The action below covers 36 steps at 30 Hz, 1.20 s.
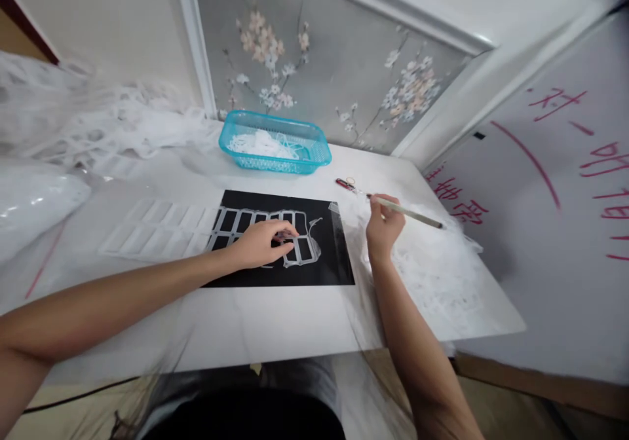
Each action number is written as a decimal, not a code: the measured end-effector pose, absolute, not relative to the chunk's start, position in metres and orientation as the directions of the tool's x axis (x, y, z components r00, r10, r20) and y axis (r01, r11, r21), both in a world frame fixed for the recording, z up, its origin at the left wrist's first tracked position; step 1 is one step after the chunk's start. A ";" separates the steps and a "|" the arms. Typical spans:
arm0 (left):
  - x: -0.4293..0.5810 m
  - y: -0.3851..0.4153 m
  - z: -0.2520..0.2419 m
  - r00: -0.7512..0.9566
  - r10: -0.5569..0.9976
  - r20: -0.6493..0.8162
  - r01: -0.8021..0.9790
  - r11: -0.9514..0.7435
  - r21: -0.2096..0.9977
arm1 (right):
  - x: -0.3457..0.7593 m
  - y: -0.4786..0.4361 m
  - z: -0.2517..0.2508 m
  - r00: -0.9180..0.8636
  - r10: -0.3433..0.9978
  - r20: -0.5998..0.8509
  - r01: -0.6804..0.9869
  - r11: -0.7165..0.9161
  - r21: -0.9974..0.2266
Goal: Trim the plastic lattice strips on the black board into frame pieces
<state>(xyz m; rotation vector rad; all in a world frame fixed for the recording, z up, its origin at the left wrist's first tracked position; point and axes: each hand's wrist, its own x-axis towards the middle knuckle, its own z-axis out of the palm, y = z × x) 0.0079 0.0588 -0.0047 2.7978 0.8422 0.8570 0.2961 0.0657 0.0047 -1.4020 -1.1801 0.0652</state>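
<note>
A black mat [275, 275] lies on the white table, with a translucent white grid of rectangular frames [244, 221] on it. The grid's right end has a ragged, loose edge. Over the grid is my left hand [268, 242], its thumb and fingers apart and curved, with nothing visible held between them. My right hand [384, 227], right of the mat, pinches a slender pen-like tool [417, 216] with a pale shaft and dark end. The tool's thin tip points left, near a small red-and-black item [346, 183] on the table.
Behind the mat stands a blue basket [280, 164] holding white strips. More pale grid sheets [157, 230] lie left, near a plastic bag [34, 204] and heaped white netting [122, 116]. White scraps [432, 276] cover the table's right side, beside a whiteboard [550, 270].
</note>
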 end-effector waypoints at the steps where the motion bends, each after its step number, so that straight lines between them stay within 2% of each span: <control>1: 0.008 0.060 -0.006 0.638 0.609 0.471 0.474 -0.793 0.382 | 0.292 0.062 0.007 0.444 0.708 0.549 0.545 0.273 -0.793; 3: 0.009 0.062 -0.009 0.533 0.741 0.409 0.432 -0.654 0.621 | 0.276 0.053 0.009 0.269 0.852 0.449 0.473 0.289 -0.832; 4: 0.009 0.063 -0.010 0.506 0.756 0.415 0.415 -0.635 0.651 | 0.264 0.048 0.009 0.143 0.910 0.389 0.437 0.294 -0.850; 7: 0.010 0.065 -0.012 0.520 0.710 0.474 0.386 -0.691 0.612 | 0.232 0.032 0.010 -0.142 0.951 0.274 0.326 0.307 -0.894; 9: 0.008 0.064 -0.012 0.545 0.682 0.487 0.370 -0.717 0.591 | 0.219 0.028 0.010 -0.211 0.947 0.244 0.232 0.290 -0.928; 11: 0.003 0.059 -0.009 0.582 0.626 0.520 0.334 -0.766 0.549 | 0.215 0.030 0.009 -0.176 0.960 0.219 0.164 0.248 -0.955; 13: -0.002 0.050 -0.004 0.669 0.424 0.611 0.229 -0.899 0.373 | 0.215 0.038 0.004 -0.115 0.978 0.174 0.170 0.192 -0.966; 15: -0.005 0.039 0.002 0.744 0.041 0.666 0.021 -0.999 0.038 | 0.216 0.047 -0.002 -0.088 0.987 0.134 0.237 0.151 -0.960; 16: -0.006 0.034 0.006 0.743 -0.140 0.654 -0.075 -0.989 -0.126 | 0.216 0.050 -0.005 -0.090 0.988 0.126 0.279 0.146 -0.949; 17: -0.007 0.030 0.008 0.732 -0.260 0.630 -0.139 -0.962 -0.237 | 0.216 0.053 -0.008 -0.103 0.987 0.126 0.318 0.153 -0.936; 18: -0.006 0.027 0.011 0.732 -0.301 0.611 -0.154 -0.947 -0.283 | 0.215 0.055 -0.011 -0.123 0.983 0.133 0.348 0.168 -0.922; 20: -0.004 0.025 0.014 0.765 -0.220 0.605 -0.088 -0.967 -0.240 | 0.214 0.055 -0.013 -0.162 0.975 0.155 0.384 0.207 -0.900; 23: 0.002 0.029 0.011 0.808 0.004 0.589 0.106 -0.985 -0.138 | 0.213 0.052 -0.011 -0.204 0.965 0.165 0.390 0.235 -0.890; 27: 0.005 0.032 0.003 0.831 0.186 0.524 0.298 -0.945 -0.136 | 0.214 0.048 -0.007 -0.211 0.965 0.158 0.382 0.230 -0.895; 30: 0.003 0.032 -0.001 0.830 0.257 0.495 0.350 -0.931 -0.104 | 0.214 0.047 -0.005 -0.204 0.968 0.149 0.386 0.219 -0.896; 36: 0.001 0.033 0.003 0.851 0.296 0.434 0.361 -0.930 -0.072 | 0.213 0.047 -0.005 -0.199 0.973 0.120 0.415 0.194 -0.889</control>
